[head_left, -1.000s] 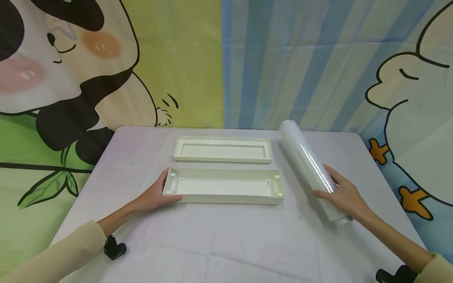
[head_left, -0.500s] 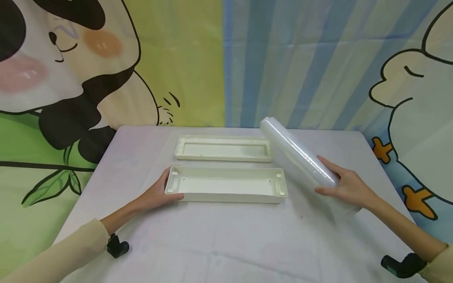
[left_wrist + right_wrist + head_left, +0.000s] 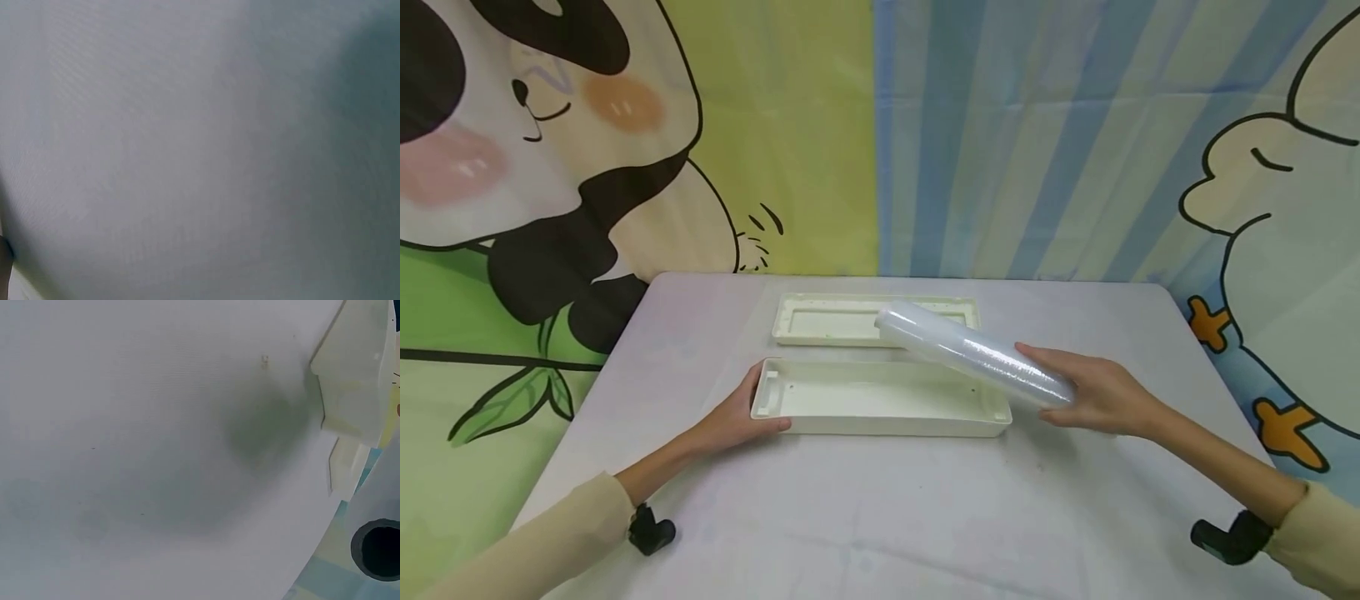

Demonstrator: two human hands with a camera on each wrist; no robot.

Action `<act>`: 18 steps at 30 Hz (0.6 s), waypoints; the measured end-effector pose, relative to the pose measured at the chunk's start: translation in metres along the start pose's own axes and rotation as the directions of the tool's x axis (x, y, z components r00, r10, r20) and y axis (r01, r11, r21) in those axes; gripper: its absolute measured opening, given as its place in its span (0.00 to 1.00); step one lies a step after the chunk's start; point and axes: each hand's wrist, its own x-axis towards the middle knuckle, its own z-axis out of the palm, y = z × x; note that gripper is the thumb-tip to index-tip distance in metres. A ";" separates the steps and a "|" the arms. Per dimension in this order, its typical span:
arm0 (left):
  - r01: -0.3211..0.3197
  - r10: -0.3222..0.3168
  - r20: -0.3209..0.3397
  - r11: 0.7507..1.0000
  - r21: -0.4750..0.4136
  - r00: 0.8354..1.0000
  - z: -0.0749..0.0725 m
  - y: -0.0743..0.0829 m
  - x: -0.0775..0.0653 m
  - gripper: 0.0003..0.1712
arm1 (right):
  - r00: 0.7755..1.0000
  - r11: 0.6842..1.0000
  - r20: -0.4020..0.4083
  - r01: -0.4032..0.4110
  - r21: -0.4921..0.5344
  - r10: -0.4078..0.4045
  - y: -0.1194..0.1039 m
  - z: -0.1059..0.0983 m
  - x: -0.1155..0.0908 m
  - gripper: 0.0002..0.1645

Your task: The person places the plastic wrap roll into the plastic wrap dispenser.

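Note:
My right hand (image 3: pixel 1101 390) grips the near end of a roll of clear plastic wrap (image 3: pixel 970 350). The roll slants over the right part of a long white box (image 3: pixel 880 423), its far end overlapping the lid in the head view. In the right wrist view the hollow dark core end of the wrap roll (image 3: pixel 382 550) shows at lower right, near the box (image 3: pixel 353 381). My left hand (image 3: pixel 737 417) holds the box's left end, thumb along the front wall. The box stands uncovered, its inside bare. The left wrist view shows mostly tablecloth, with a bit of the left hand (image 3: pixel 5 262) at the edge.
Behind the box lies a flat white lid (image 3: pixel 827 321) with a raised rim. Everything stands on a table with a white cloth (image 3: pixel 865 500). A cartoon-printed curtain (image 3: pixel 805 133) hangs just behind the table.
My right hand has lifted the wrap roll and swung it left, from beside the box to over its right part. The left hand keeps holding the box's left end.

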 end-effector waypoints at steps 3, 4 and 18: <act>0.004 -0.004 0.001 1.000 -0.015 1.000 0.000 0.000 0.000 0.61 | 0.997 0.995 0.012 0.074 -0.068 -0.074 -0.008 -0.003 0.010 0.59; 0.002 -0.002 0.003 1.000 -0.017 1.000 0.000 0.000 0.000 0.61 | 0.995 0.991 0.019 0.099 -0.087 -0.097 -0.010 -0.005 0.013 0.59; -0.014 0.014 -0.003 1.000 0.003 1.000 -0.002 -0.001 0.001 0.61 | 0.946 0.953 0.146 0.300 -0.048 -0.290 -0.025 -0.011 0.060 0.52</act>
